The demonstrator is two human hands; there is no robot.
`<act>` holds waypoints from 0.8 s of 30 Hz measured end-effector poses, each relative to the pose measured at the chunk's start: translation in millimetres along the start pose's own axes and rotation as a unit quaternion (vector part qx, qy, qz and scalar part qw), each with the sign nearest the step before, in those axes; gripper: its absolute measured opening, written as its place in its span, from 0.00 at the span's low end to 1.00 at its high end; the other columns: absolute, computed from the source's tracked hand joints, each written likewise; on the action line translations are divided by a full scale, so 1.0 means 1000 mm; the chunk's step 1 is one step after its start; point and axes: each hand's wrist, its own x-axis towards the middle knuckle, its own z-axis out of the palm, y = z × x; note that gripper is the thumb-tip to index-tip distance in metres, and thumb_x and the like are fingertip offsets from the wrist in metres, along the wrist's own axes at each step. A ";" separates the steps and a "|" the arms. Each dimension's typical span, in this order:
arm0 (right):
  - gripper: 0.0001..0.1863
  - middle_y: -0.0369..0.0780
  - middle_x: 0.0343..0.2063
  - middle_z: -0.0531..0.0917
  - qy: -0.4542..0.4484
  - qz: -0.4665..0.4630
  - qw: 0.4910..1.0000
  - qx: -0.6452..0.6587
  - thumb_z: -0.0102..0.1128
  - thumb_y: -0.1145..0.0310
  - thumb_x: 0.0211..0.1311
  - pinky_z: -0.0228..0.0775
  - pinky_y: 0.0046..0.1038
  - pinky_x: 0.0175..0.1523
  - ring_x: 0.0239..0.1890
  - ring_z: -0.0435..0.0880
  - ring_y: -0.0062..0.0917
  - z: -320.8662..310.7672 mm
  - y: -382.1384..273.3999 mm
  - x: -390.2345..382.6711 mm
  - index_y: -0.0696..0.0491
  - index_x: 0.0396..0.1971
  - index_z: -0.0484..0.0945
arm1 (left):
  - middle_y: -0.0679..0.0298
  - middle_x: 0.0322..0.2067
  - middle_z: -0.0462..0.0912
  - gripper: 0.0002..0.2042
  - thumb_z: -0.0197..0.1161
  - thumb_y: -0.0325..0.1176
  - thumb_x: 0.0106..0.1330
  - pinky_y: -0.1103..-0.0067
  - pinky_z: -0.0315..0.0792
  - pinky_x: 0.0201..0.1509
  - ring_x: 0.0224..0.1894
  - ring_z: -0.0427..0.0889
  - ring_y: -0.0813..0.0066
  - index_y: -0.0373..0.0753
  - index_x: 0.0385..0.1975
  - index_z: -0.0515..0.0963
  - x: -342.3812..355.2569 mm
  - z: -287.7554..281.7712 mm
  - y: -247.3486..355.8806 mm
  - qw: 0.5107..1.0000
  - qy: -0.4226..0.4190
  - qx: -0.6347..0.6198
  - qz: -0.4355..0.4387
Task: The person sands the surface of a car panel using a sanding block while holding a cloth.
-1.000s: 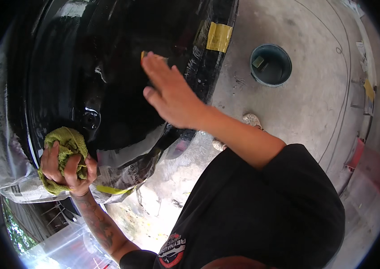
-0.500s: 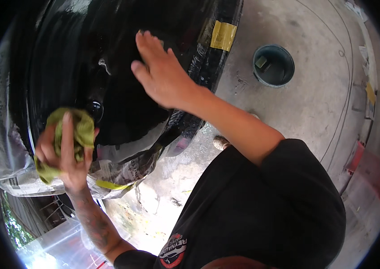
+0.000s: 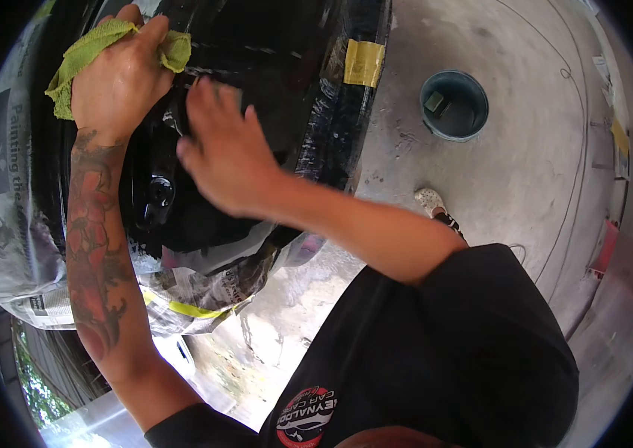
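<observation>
Yellow-green textured cloth point(image 3: 83, 58) is bunched beneath the person's left hand point(image 3: 118, 82), whose fingers curl over it near the top left of the view, loose ends sticking out on both sides. It lies over the left part of a glossy black curved panel point(image 3: 279, 112). Just to its right, the right hand point(image 3: 230, 153) is palm down over the same panel, fingers stretched forward and thumb set apart; it is blurred, and I cannot tell whether it touches the surface. Nearer the person, the panel has a round, shiny black fitting point(image 3: 159, 192). Printed newspaper sheets point(image 3: 223, 284) cover the near edge, with a bright yellow-green strip point(image 3: 197, 310) lying there. On the panel's right edge sits a rectangular yellow patch point(image 3: 364, 63). Farther right, on a grey concrete floor point(image 3: 421, 45), stands a round, dark grey bucket point(image 3: 473, 104) with a small greenish block point(image 3: 434, 101) inside. Below it in the view is a pale speckled shoe point(image 3: 430, 201).
</observation>
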 end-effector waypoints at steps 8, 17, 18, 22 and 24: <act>0.36 0.53 0.73 0.55 0.054 -0.045 0.997 -0.021 0.46 0.56 0.72 0.46 0.61 0.73 0.76 0.51 0.51 0.001 0.018 0.013 0.62 0.72 0.52 | 0.66 0.35 0.78 0.15 0.71 0.26 0.42 0.66 0.74 0.39 0.37 0.78 0.59 0.45 0.31 0.76 -0.032 -0.029 0.001 0.999 0.044 -0.013 0.018; 0.34 0.50 0.75 0.53 -0.010 -0.016 1.000 -0.003 0.43 0.54 0.74 0.43 0.62 0.74 0.76 0.51 0.50 -0.021 0.036 0.042 0.59 0.72 0.52 | 0.63 0.48 0.80 0.21 0.75 0.27 0.43 0.63 0.73 0.49 0.48 0.79 0.57 0.45 0.41 0.80 -0.072 -0.052 0.000 1.000 -0.018 -0.001 -0.025; 0.34 0.49 0.75 0.53 0.000 -0.028 0.999 -0.018 0.43 0.55 0.74 0.44 0.62 0.73 0.76 0.51 0.50 -0.014 0.034 0.033 0.59 0.72 0.53 | 0.63 0.48 0.80 0.21 0.75 0.27 0.43 0.63 0.73 0.49 0.48 0.79 0.57 0.45 0.41 0.80 -0.073 -0.053 -0.001 0.999 -0.019 0.001 -0.026; 0.36 0.50 0.75 0.52 -0.015 -0.070 0.997 -0.036 0.42 0.52 0.75 0.45 0.62 0.73 0.77 0.47 0.48 -0.005 0.016 -0.013 0.58 0.74 0.50 | 0.64 0.48 0.80 0.20 0.74 0.28 0.44 0.63 0.73 0.50 0.49 0.79 0.57 0.46 0.40 0.80 -0.072 -0.050 -0.002 0.999 -0.011 -0.014 -0.032; 0.37 0.51 0.75 0.52 0.011 -0.051 0.998 -0.026 0.42 0.50 0.75 0.45 0.62 0.73 0.77 0.48 0.50 -0.006 0.026 0.005 0.59 0.73 0.51 | 0.64 0.49 0.80 0.20 0.74 0.28 0.44 0.63 0.73 0.51 0.49 0.79 0.57 0.46 0.41 0.80 -0.071 -0.049 0.003 0.999 -0.023 -0.017 -0.032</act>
